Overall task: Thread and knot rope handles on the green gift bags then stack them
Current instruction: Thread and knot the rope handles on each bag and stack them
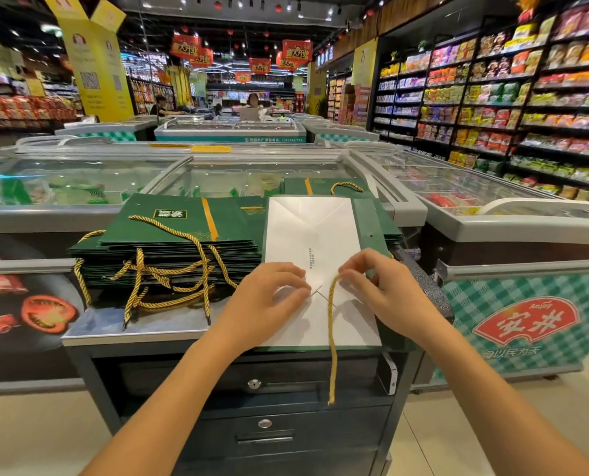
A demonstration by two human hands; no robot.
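Observation:
A flattened green gift bag (368, 221) lies with its white base (312, 228) facing up on a dark cabinet. My right hand (386, 286) pinches the top end of a gold rope (331, 334), which hangs down over the cabinet's front. My left hand (269, 297) rests on the white base with its fingers curled, fingertips close to the rope's top end. To the left lies a stack of green bags (169, 242) with gold rope handles (169, 269) trailing off it.
The metal-topped cabinet (131, 324) has locked drawers (262, 424) below. Glass-lidded freezers (114, 180) stand behind and to both sides. More green bags (324, 187) lie behind the white base. Stocked shelves (509, 108) line the right; people sit at a far counter.

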